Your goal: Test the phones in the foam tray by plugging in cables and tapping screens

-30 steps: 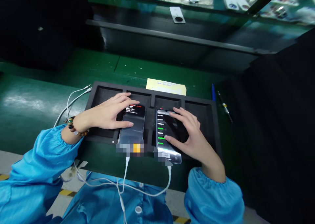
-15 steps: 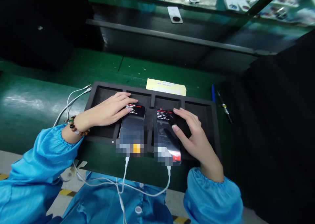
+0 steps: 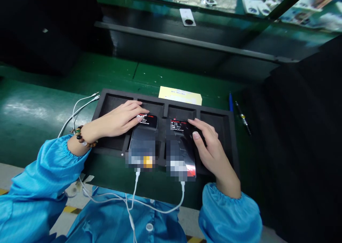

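Observation:
Two phones lie side by side in a black foam tray [image 3: 217, 120] on the green bench. My left hand [image 3: 114, 122] rests flat beside the left phone [image 3: 144, 132], fingertips on the top of its lit screen. My right hand [image 3: 210, 148] lies along the right edge of the right phone [image 3: 180, 143], thumb bent over its side, fingers near the screen's top. Each phone has a white cable [image 3: 135, 186] plugged into its near end.
A yellow paper slip [image 3: 180, 94] lies behind the tray. Two pens [image 3: 242, 115] rest at the tray's right. Loose white cable ends [image 3: 80, 106] lie left of the tray. A raised conveyor with white parts [image 3: 188, 17] runs behind. Dark panels flank both sides.
My right hand has slid off the right phone's screen to its right edge, and the screen changed from a green list to a dark page. My left thumb drew back.

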Motion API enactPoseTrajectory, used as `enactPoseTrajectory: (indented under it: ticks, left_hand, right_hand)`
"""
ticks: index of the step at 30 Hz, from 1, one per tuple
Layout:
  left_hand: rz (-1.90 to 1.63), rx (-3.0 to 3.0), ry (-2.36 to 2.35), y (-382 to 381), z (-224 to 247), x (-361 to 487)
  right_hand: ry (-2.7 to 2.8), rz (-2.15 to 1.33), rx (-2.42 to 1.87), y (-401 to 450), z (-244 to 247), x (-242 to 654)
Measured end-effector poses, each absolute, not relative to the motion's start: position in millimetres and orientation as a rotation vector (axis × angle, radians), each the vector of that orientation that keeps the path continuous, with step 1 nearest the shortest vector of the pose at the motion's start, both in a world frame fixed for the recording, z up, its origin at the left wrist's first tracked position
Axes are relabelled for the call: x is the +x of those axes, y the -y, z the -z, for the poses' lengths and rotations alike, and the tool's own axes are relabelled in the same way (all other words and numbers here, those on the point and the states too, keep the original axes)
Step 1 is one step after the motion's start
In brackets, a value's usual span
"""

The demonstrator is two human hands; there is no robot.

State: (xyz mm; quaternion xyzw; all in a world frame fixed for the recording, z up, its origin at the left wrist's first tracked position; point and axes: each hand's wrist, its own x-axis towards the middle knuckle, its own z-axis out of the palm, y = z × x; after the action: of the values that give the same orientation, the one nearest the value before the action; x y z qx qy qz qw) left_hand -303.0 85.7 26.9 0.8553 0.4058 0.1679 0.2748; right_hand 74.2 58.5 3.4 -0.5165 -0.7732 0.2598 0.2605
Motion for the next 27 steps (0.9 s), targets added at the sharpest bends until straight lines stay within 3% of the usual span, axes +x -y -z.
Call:
enactPoseTrajectory:
  ticks: [27]
  left_hand:
    - [-0.462, 2.316, -1.075, -86.4, -26.3, -302.8]
  right_hand:
    - [2.102, -0.695, -1.395, -59.2, -1.3, 75.8]
